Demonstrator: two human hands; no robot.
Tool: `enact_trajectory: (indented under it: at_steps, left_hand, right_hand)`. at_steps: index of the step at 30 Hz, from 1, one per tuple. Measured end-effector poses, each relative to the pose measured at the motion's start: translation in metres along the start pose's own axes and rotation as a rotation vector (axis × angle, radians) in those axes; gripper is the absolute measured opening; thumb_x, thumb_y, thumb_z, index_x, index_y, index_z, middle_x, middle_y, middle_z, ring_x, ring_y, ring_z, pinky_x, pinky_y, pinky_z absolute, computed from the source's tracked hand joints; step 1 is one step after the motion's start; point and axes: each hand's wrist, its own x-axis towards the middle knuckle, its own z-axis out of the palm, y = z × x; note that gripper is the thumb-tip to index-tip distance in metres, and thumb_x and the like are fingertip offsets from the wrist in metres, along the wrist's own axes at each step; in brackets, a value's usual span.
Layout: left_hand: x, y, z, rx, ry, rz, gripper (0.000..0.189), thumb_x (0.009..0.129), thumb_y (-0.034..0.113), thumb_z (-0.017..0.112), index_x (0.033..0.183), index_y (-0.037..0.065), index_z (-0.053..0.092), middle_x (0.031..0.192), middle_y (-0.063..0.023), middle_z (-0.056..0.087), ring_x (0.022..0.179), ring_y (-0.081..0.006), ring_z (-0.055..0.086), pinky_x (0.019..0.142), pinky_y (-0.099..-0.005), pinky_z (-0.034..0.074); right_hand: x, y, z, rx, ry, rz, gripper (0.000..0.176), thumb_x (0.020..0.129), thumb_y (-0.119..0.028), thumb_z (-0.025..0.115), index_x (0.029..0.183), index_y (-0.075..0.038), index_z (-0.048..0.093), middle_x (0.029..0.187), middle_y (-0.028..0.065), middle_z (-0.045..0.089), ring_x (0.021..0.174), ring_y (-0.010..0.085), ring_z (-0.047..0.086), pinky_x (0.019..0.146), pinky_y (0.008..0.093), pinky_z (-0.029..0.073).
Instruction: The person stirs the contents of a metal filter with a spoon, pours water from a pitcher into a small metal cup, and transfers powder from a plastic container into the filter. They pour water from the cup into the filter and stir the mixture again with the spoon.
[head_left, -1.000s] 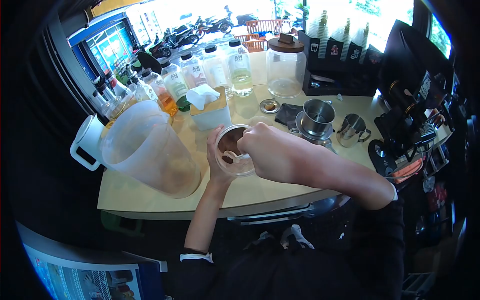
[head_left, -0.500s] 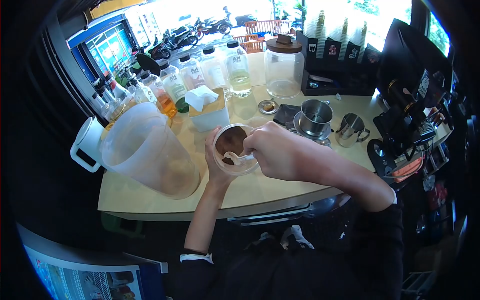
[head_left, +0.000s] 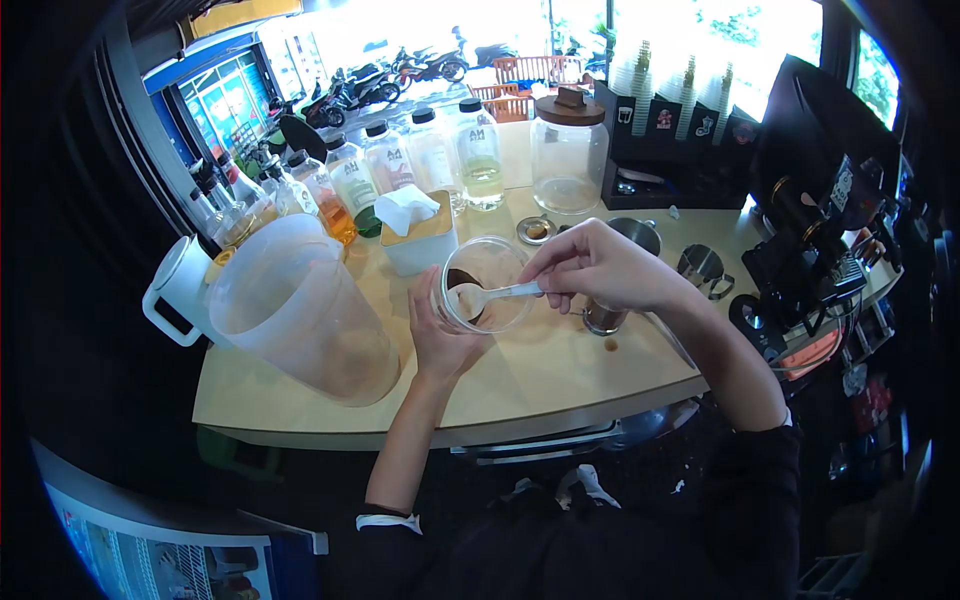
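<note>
My left hand [head_left: 443,338] wraps round a clear plastic tub [head_left: 506,262], tilted so its mouth faces me. Dark brown powder [head_left: 462,306] lies in the tub's lower left. Pinched between thumb and fingers, a white plastic spoon [head_left: 512,291] is in my right hand [head_left: 605,268], its bowl inside the tub close over the powder. Partly hidden behind that hand are a metal drip filter [head_left: 636,234] and a glass [head_left: 603,319]. A white tissue box [head_left: 424,252] stands just beyond my left hand.
A large translucent pitcher [head_left: 300,320] leans large in view at left, beside a white jug [head_left: 178,290]. Several bottles [head_left: 480,160] line the back, with a wooden-lidded jar [head_left: 568,165]. At right are a steel milk jug [head_left: 703,268] and a black machine [head_left: 800,230].
My right hand has drawn back and up to the right, showing more of the spoon. The tub has tilted and shifted slightly right, and the glass has come into view.
</note>
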Motion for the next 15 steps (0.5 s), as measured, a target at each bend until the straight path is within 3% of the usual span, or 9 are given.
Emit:
enact_trajectory:
  at_steps: [10,15]
  left_hand:
    - [0.001,0.007,-0.003,0.009,-0.008,-0.003,0.099,0.046,0.016,0.087,0.13,0.005,0.036,0.121,-0.0144,0.044,0.113,-0.0311,0.048,0.095,-0.0406,0.043]
    - [0.004,0.017,-0.006,0.079,-0.022,0.026,0.098,0.045,0.015,0.086,0.129,0.006,0.036,0.12,-0.0147,0.044,0.112,-0.0299,0.05,0.095,-0.0398,0.044]
  right_hand:
    - [0.0,0.012,-0.019,0.183,0.077,0.051,0.017,0.082,0.0,0.06,0.097,0.007,0.066,0.073,0.0056,0.063,0.062,0.0083,0.058,0.058,0.0204,0.048]
    - [-0.001,0.02,-0.023,0.255,0.017,0.029,0.018,0.084,-0.001,0.059,0.098,0.006,0.066,0.076,0.0067,0.065,0.063,0.0084,0.06,0.06,0.0194,0.05]
